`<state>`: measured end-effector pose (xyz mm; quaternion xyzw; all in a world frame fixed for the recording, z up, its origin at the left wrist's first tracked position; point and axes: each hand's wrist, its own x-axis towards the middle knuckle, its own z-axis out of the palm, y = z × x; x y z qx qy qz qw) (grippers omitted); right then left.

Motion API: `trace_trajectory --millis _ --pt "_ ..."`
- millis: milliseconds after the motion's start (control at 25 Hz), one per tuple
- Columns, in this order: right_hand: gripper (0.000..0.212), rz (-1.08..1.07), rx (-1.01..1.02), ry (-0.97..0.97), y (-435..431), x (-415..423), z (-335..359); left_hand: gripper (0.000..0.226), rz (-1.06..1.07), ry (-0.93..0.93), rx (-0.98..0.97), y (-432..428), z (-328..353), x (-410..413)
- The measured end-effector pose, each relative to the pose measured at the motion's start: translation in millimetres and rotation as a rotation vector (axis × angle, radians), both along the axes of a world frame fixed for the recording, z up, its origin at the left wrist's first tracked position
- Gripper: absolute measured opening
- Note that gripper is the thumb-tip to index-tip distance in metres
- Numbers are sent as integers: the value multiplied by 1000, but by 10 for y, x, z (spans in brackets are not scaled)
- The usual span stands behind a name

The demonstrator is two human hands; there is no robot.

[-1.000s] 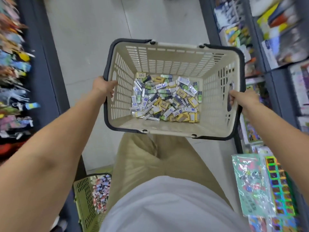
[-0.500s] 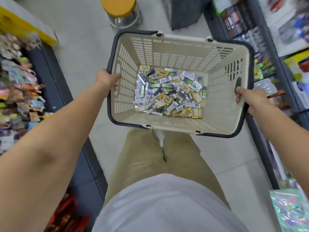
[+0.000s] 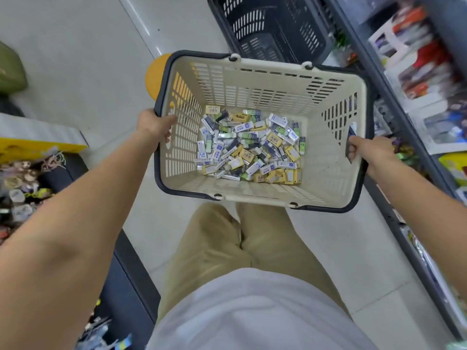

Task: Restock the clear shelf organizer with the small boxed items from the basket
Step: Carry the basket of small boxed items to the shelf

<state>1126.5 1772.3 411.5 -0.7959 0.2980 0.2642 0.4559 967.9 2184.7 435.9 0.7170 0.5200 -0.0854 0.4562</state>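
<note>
I carry a beige plastic basket (image 3: 326,173) with a dark rim in front of me, over the aisle floor. A heap of several small boxed items (image 3: 249,147), white, yellow, green and dark blue, lies on its bottom. My left hand (image 3: 154,125) grips the basket's left rim. My right hand (image 3: 369,150) grips the right rim by the handle slot. No clear shelf organizer shows in this view.
A dark empty basket (image 3: 273,29) stands on the floor ahead, and a yellow-topped stool (image 3: 156,74) peeks out behind the carried basket. Shelves with goods (image 3: 424,72) line the right; a low display of trinkets (image 3: 22,183) lines the left.
I have walked forward along the aisle with the basket held in both hands; the stool and dark basket have come closer, and the green floor basket has dropped out of view.
</note>
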Motion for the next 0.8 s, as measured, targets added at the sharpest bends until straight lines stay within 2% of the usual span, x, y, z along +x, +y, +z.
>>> trace_trajectory --millis 160,280,480,560,800 --pt "6 -61 -13 1 397 641 98 21 -55 0 -13 498 92 880" --pt "17 -122 -32 -6 656 1027 82 17 -147 -19 -6 851 116 1595" --pt "11 -301 -15 12 1005 1394 -129 12 -316 -30 3 1322 54 2720" --pt "5 -377 -6 18 1106 1518 -142 13 -364 -16 20 1426 60 3129" --pt "12 -499 -26 53 1265 2020 -213 21 -457 35 79 1526 10 4177"
